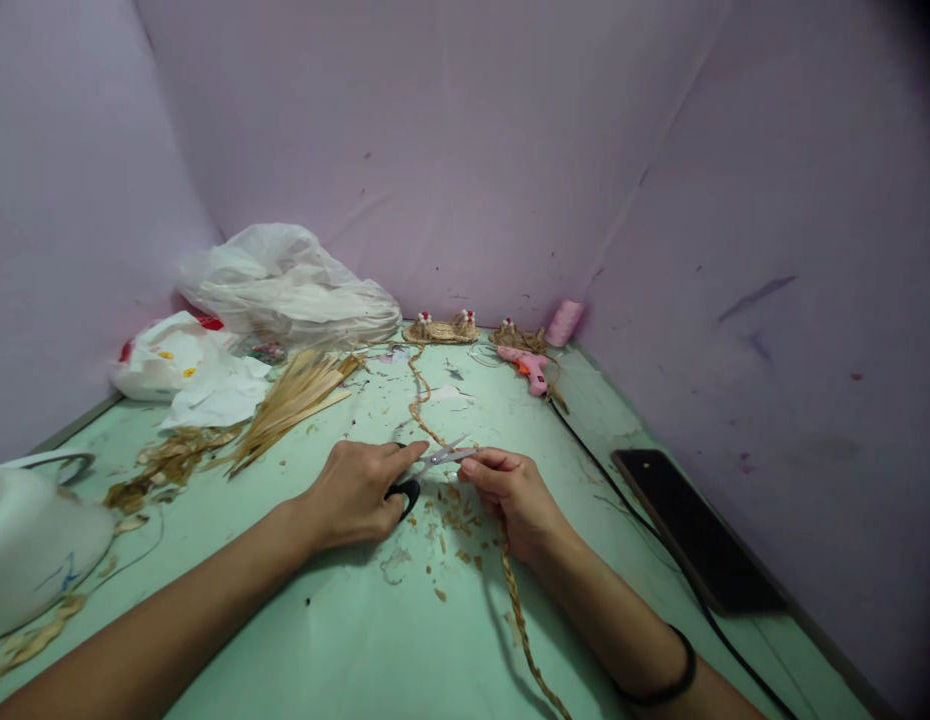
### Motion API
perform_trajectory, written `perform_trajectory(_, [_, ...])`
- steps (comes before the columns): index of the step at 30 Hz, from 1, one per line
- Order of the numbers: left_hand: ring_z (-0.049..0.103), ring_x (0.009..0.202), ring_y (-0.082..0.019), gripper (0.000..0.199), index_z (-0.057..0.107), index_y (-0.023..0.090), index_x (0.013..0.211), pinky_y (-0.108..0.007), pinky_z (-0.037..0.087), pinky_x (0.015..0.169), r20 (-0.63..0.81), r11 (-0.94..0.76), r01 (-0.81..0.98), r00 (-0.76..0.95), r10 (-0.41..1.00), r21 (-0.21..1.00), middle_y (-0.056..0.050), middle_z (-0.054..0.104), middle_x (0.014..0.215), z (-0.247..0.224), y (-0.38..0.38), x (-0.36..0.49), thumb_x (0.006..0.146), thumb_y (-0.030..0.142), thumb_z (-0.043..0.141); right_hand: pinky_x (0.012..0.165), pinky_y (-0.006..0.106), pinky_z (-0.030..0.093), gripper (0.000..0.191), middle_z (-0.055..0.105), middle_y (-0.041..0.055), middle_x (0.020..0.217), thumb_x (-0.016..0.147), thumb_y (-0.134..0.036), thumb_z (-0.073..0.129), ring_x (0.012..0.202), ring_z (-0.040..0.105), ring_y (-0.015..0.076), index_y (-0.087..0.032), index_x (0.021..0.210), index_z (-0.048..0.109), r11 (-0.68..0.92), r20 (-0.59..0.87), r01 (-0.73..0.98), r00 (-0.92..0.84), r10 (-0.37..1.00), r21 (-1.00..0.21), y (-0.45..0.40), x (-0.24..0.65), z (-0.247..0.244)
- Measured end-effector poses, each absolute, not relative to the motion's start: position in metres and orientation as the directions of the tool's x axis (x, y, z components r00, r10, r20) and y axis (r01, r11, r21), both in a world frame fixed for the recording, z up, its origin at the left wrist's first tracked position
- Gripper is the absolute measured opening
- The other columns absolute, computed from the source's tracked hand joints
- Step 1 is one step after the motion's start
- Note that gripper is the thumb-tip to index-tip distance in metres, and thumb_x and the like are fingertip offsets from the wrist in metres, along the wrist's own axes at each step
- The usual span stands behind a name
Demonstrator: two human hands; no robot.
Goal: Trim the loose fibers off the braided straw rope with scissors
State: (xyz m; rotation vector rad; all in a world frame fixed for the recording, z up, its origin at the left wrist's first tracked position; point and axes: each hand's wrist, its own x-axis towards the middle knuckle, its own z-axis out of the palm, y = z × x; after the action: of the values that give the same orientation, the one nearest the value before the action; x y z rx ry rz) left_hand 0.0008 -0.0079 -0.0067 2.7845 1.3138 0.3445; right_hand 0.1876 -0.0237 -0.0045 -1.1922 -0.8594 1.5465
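Note:
My left hand (364, 490) is closed on a pair of scissors (434, 460) with black handles, its index finger stretched along them. The blades stand apart and point right, toward the fingertips of the other hand. Between thumb and fingers my right hand (516, 492) pinches a braided straw cord (516, 590). One length of the cord hangs below that hand toward the front edge of the view. Another twisted length (417, 395) runs from near the blades to the back of the table. Small straw scraps (457, 515) lie beneath the hands.
Dry straw strips (292, 400), a white plastic bag (285, 285) and crumpled paper (217, 390) lie back left. A white pot-like vessel (41, 560) stands left. Woven pieces (441, 331), a pink glue gun (526, 368) and a pink thread spool (565, 323) sit behind. A phone (694, 530) and black cable (645, 520) lie right.

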Motion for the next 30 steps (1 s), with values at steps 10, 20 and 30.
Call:
perform_trajectory(10, [0.059, 0.066, -0.015, 0.051, 0.051, 0.024, 0.112, -0.023, 0.040, 0.058, 0.159, -0.641, 0.724, 0.622, 0.767, 0.255, 0.001, 0.064, 0.073, 0.004, -0.011, 0.003, 0.064, 0.014, 0.042, 0.037, 0.022, 0.020, 0.018, 0.032, -0.0085, 0.034, 0.053, -0.028, 0.071, 0.035, 0.026, 0.0048, -0.014, 0.052, 0.060, -0.276, -0.272, -0.255, -0.051, 0.961, -0.927, -0.025, 0.187, -0.002])
perform_trajectory(20, [0.060, 0.077, -0.022, 0.057, 0.043, 0.021, 0.120, -0.029, 0.042, 0.061, 0.122, -0.632, 0.766, 0.620, 0.775, 0.121, -0.004, 0.065, 0.086, 0.001, -0.010, 0.004, 0.063, 0.018, 0.044, 0.051, 0.025, 0.036, 0.015, 0.060, 0.0012, 0.058, 0.054, -0.022, 0.068, 0.054, 0.048, 0.0123, -0.015, 0.067, 0.068, -0.175, -0.177, -0.149, 0.002, 0.984, -0.973, -0.026, 0.187, -0.014])
perform_trajectory(30, [0.059, 0.064, -0.014, 0.050, 0.052, 0.025, 0.112, -0.022, 0.040, 0.058, 0.171, -0.636, 0.701, 0.618, 0.767, 0.322, 0.002, 0.065, 0.072, 0.002, -0.010, 0.001, 0.065, 0.012, 0.042, 0.040, 0.021, 0.019, 0.013, 0.046, -0.0055, 0.045, 0.054, -0.023, 0.069, 0.040, 0.026, 0.0039, -0.013, 0.061, 0.065, -0.209, -0.219, -0.189, 0.035, 0.975, -0.960, -0.024, 0.188, -0.009])
